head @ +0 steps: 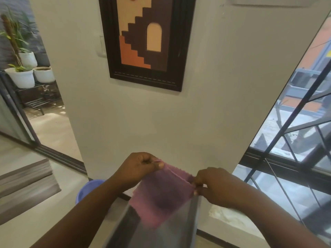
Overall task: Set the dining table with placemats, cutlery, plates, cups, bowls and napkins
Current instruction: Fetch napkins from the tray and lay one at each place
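Note:
I hold a pink cloth napkin (161, 192) spread out in front of me, low in the head view. My left hand (139, 169) pinches its upper left corner between thumb and curled fingers. My right hand (213, 185) pinches the upper right corner. The cloth hangs down over a dark grey blurred surface (172, 230) below it, perhaps a table corner or chair back; I cannot tell which.
A white wall with a framed picture (146, 42) stands straight ahead. A blue bucket (89, 190) sits on the floor by my left forearm. A barred window (295, 140) is at the right. A sliding doorway (35, 122) with potted plants (26, 72) opens at the left.

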